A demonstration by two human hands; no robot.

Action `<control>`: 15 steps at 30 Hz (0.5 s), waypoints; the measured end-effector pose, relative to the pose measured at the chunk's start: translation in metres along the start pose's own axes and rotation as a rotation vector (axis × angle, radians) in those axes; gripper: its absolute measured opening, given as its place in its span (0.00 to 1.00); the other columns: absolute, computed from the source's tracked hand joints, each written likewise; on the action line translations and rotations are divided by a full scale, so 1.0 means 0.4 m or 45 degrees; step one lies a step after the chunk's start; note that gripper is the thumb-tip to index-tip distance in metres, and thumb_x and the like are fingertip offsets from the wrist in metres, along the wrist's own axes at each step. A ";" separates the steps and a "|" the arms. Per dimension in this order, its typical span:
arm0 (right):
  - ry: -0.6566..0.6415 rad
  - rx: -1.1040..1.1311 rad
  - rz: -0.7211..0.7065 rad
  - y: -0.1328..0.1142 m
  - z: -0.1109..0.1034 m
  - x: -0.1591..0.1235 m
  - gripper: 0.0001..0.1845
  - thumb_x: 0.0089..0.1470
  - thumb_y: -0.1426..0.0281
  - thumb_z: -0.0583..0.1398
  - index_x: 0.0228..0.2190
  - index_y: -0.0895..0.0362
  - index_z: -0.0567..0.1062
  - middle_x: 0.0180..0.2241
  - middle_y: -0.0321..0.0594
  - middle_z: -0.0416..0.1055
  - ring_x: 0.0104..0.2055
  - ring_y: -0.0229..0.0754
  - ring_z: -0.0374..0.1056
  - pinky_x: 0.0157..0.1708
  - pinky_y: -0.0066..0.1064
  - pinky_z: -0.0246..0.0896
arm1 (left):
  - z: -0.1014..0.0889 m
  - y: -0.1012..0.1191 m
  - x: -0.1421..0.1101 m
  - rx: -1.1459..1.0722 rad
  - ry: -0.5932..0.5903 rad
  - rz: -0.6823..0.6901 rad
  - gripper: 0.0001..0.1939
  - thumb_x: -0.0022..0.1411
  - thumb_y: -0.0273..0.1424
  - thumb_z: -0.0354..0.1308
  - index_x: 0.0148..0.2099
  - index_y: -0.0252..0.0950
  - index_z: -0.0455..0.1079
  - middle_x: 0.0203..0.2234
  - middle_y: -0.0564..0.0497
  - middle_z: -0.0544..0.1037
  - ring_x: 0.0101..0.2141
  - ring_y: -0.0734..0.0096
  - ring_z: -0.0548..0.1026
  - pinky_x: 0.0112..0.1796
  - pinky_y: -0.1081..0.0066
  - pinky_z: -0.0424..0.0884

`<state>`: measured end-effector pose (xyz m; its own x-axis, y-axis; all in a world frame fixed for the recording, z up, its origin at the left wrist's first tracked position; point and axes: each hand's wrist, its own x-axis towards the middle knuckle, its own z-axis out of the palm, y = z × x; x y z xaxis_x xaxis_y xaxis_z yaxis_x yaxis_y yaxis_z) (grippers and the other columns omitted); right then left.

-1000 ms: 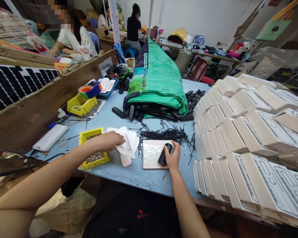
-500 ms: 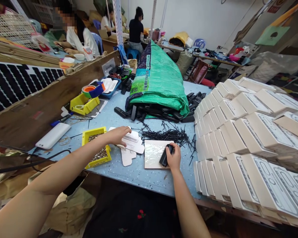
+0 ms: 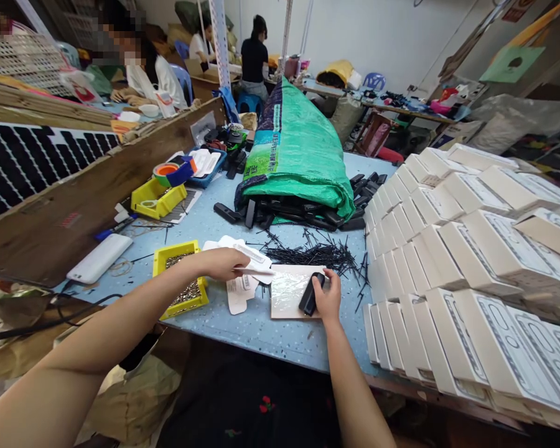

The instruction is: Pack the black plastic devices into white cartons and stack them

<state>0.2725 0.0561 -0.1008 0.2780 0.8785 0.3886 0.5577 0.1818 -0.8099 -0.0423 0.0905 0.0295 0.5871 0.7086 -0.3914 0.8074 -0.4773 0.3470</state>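
Note:
My left hand [image 3: 226, 264] pinches a white printed card [image 3: 256, 271], which is seen nearly edge-on and reaches toward the board. Other white cut-out cards [image 3: 239, 291] lie beneath and around it. My right hand [image 3: 328, 295] is closed on a small black plastic device [image 3: 311, 294], resting tilted on the right part of a pale board [image 3: 287, 292] with a shiny clear covering. A yellow bin [image 3: 177, 247] of small metal pieces is left of the cards. Behind the board lies a heap of thin black sticks [image 3: 313, 254].
A green woven sack [image 3: 308, 143] spills black devices [image 3: 303, 216] at the back. White boxes [image 3: 457, 249] are stacked along the right. At left are a white phone-like object [image 3: 99, 258], a second yellow bin [image 3: 161, 200] with tape rolls, and a wooden partition [image 3: 74, 218]. Other people sit beyond.
My left hand has taken up a white card from the pile and tilted it toward the board. My right hand holds the black device in nearly the same place.

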 end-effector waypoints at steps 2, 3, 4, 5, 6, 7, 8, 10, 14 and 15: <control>0.063 0.057 -0.166 -0.080 -0.014 -0.007 0.15 0.55 0.64 0.57 0.42 0.58 0.68 0.42 0.45 0.67 0.46 0.44 0.64 0.49 0.41 0.62 | -0.012 0.040 -0.033 -0.307 0.011 0.072 0.16 0.64 0.36 0.47 0.49 0.39 0.71 0.44 0.46 0.77 0.41 0.62 0.74 0.42 0.68 0.68; 0.034 0.082 -0.301 -0.130 -0.019 -0.013 0.14 0.56 0.66 0.56 0.44 0.57 0.68 0.42 0.45 0.67 0.47 0.43 0.64 0.49 0.40 0.62 | -0.006 0.063 -0.045 -0.519 0.015 0.123 0.18 0.65 0.37 0.46 0.52 0.40 0.70 0.47 0.46 0.76 0.44 0.62 0.73 0.44 0.68 0.68; -0.047 0.095 -0.459 -0.181 -0.022 -0.019 0.15 0.57 0.68 0.56 0.46 0.56 0.68 0.43 0.45 0.67 0.48 0.44 0.64 0.50 0.40 0.62 | 0.010 0.086 -0.052 -0.735 0.031 0.172 0.19 0.64 0.38 0.46 0.53 0.40 0.70 0.49 0.46 0.75 0.46 0.61 0.73 0.45 0.67 0.68; -0.166 0.078 -0.607 -0.230 -0.022 -0.024 0.18 0.57 0.68 0.56 0.50 0.55 0.68 0.46 0.46 0.66 0.51 0.45 0.63 0.51 0.41 0.62 | 0.033 0.108 -0.055 -0.919 0.064 0.205 0.20 0.63 0.39 0.49 0.54 0.40 0.70 0.49 0.46 0.76 0.47 0.59 0.72 0.46 0.66 0.68; -0.269 0.037 -0.728 -0.272 -0.021 -0.029 0.21 0.57 0.68 0.57 0.53 0.54 0.66 0.49 0.47 0.64 0.53 0.46 0.61 0.53 0.42 0.60 | 0.063 0.126 -0.055 -1.053 0.106 0.213 0.21 0.60 0.39 0.53 0.54 0.39 0.70 0.47 0.47 0.76 0.47 0.57 0.72 0.46 0.65 0.68; -0.345 -0.007 -0.818 -0.303 -0.017 -0.033 0.24 0.57 0.67 0.58 0.55 0.54 0.65 0.52 0.48 0.62 0.56 0.47 0.59 0.55 0.42 0.59 | 0.096 0.141 -0.053 -1.158 0.155 0.192 0.23 0.57 0.38 0.56 0.55 0.39 0.69 0.45 0.47 0.77 0.47 0.56 0.72 0.46 0.64 0.69; -0.384 -0.048 -0.879 -0.322 -0.014 -0.037 0.25 0.56 0.66 0.60 0.55 0.54 0.66 0.53 0.48 0.61 0.57 0.48 0.57 0.56 0.43 0.57 | 0.131 0.152 -0.051 -1.254 0.200 0.153 0.25 0.54 0.37 0.58 0.55 0.38 0.68 0.44 0.46 0.77 0.46 0.55 0.72 0.46 0.63 0.70; -0.436 -0.081 -0.959 -0.329 -0.008 -0.044 0.21 0.55 0.65 0.61 0.50 0.54 0.69 0.51 0.47 0.62 0.56 0.48 0.58 0.56 0.43 0.57 | 0.192 0.161 -0.052 -1.483 0.254 0.074 0.29 0.51 0.36 0.60 0.56 0.37 0.67 0.43 0.46 0.77 0.45 0.55 0.72 0.45 0.61 0.70; -0.664 -0.062 -0.917 -0.298 0.002 -0.070 0.22 0.55 0.61 0.61 0.49 0.57 0.69 0.45 0.45 0.67 0.49 0.45 0.61 0.51 0.40 0.59 | 0.244 0.155 -0.080 -1.813 0.215 0.003 0.27 0.53 0.38 0.60 0.55 0.37 0.67 0.48 0.45 0.74 0.47 0.55 0.71 0.46 0.61 0.68; -0.686 -0.057 -0.890 -0.295 0.007 -0.078 0.25 0.55 0.61 0.60 0.52 0.58 0.68 0.46 0.46 0.67 0.50 0.46 0.61 0.52 0.41 0.58 | 0.242 0.155 -0.087 -1.811 0.196 -0.011 0.25 0.54 0.39 0.60 0.54 0.37 0.68 0.48 0.45 0.74 0.48 0.55 0.71 0.47 0.61 0.68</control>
<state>0.1956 0.0084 -0.0185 -0.5382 0.6638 0.5194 0.4953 0.7477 -0.4423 -0.0069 -0.0142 -0.0180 0.4960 0.8011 -0.3349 0.0121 0.3793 0.9252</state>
